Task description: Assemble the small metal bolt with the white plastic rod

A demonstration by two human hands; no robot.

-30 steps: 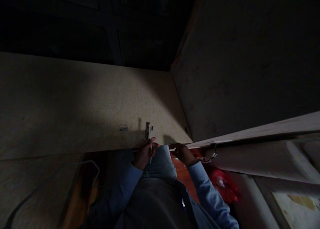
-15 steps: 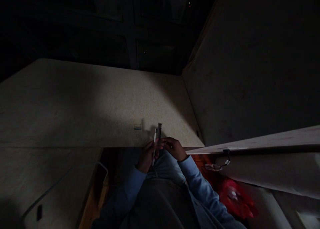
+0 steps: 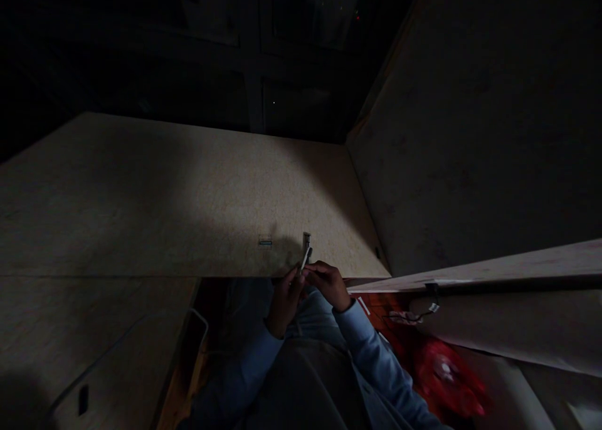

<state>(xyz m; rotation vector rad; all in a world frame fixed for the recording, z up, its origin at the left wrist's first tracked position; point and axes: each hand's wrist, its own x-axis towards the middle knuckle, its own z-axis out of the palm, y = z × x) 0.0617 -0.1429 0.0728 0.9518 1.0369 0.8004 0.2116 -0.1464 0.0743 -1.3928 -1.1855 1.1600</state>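
Note:
A slim white stick with a dark tuft at its top, which looks like a toothbrush (image 3: 305,259), slants up and to the right from my fingers. My left hand (image 3: 285,295) is closed round its lower part, which is hidden. My right hand (image 3: 333,286) meets it from the right, thumb and fingers pinched at the handle. Just beyond the brush lies a T-headed item like a razor (image 3: 306,236) on the table, its lower part behind the brush and hands. To its left sits a small clear case (image 3: 265,240) with a bluish strip.
The pale table (image 3: 226,192) has its front edge just at my hands. A grey panel (image 3: 470,135) rises on the right. A cable (image 3: 113,339) crosses a lower surface at left, near a small black object (image 3: 83,400). A red bag (image 3: 446,373) lies low right.
The toothbrush has tipped from nearly upright to slanting right, and its handle end below my left hand no longer shows. My fingers have drawn closer together. The view has shifted slightly.

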